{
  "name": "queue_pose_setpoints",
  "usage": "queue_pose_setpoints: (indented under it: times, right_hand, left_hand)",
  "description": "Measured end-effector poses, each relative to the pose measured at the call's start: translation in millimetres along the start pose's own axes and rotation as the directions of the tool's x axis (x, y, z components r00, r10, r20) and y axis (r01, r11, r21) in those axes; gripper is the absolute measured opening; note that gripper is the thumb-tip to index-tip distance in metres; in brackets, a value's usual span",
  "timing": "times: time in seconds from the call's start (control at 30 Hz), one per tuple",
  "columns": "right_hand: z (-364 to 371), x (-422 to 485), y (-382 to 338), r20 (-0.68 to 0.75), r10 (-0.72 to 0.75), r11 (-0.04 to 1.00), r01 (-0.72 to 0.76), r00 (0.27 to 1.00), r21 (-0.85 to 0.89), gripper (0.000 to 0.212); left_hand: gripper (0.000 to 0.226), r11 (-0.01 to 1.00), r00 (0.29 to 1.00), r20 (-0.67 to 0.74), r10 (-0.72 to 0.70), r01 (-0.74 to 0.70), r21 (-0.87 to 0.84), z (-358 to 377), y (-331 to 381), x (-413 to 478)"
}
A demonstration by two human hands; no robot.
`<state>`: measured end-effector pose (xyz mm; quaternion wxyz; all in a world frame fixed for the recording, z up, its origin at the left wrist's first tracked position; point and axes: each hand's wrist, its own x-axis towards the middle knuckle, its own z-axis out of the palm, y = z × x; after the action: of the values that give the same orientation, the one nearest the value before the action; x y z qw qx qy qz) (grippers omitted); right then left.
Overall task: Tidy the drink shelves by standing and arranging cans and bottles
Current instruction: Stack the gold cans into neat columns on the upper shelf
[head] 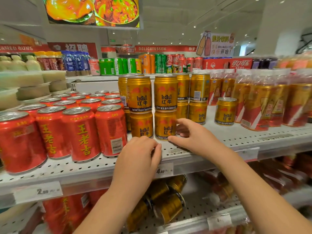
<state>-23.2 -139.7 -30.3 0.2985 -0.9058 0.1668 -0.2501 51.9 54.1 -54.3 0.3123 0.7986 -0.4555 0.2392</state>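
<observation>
Gold Red Bull cans stand stacked two high in the middle of the white perforated shelf. My right hand grips the lower right front gold can: the thumb lies along its front base and the curled fingers touch its right side. My left hand rests on the shelf just in front of the lower left front gold can, fingers loosely bent, holding nothing. A single gold can stands alone further right.
Red herbal-tea cans fill the shelf's left part in rows. Shrink-wrapped bottles of red and gold drink crowd the right. Gold cans lie on their sides on the shelf below. Price tags line the shelf edge.
</observation>
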Motion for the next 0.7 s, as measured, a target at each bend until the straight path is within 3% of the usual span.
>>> queue_pose_setpoints:
  times: [0.13,0.2,0.4,0.57,0.7]
  right_hand:
    - [-1,-4,-4,0.021,0.004,1.0,-0.004,1.0,0.013,0.073]
    - [-1,-8,-4,0.01,0.007,1.0,-0.008,1.0,0.023,0.063]
    - [-15,-23,14,-0.146,0.014,0.992,0.005,0.989,0.128,0.048]
    - [-53,-24,42,-0.22,-0.023,0.995,0.043,0.975,0.087,0.043]
    - [-89,-6,72,-0.216,-0.002,0.998,0.017,0.976,0.068,0.042]
  left_hand:
    - [0.024,1.0,1.0,0.0,-0.001,0.001,-0.006,-1,1,0]
    - [0.023,1.0,1.0,0.009,0.001,-0.001,-0.011,-1,2,0]
    - [0.019,1.0,0.999,0.038,-0.01,0.011,-0.013,-3,5,2]
    - [0.018,0.981,0.996,0.083,0.034,-0.017,-0.194,12,48,18]
    - [0.022,0.955,0.989,0.142,-0.041,0.081,-0.285,47,87,61]
